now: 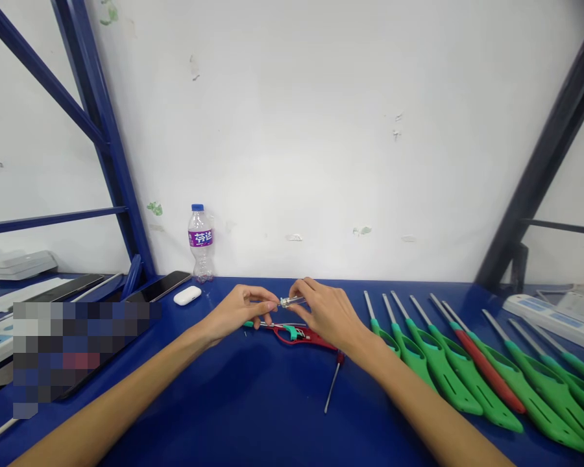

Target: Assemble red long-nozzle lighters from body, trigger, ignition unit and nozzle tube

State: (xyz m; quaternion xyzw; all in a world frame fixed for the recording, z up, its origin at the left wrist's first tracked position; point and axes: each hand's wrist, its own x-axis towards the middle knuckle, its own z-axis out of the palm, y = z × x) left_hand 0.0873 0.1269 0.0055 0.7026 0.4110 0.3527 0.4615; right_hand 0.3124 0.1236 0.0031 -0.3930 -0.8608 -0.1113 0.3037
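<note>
Between my two hands is a small clear part with a metal-looking end, like a lighter's fuel tank [292, 301]. My right hand [327, 311] grips its body between thumb and fingers. At the tip, the thumb and forefinger of my left hand [246, 308] are pinched together; whatever they hold is too small to make out. Below lies an opened red lighter body [311, 338] with a green trigger [294, 332], partly covered by my right hand. Near it, a screwdriver [333, 387] rests on the blue table [253, 402].
Several green long-necked lighters [448, 376] and a red one [491, 370] lie in a row at right. A power strip [555, 318] is beyond them. A plastic bottle [202, 250], white earbud case [187, 296] and phone [163, 285] sit back left. Blue frame posts [107, 143] rise on both sides.
</note>
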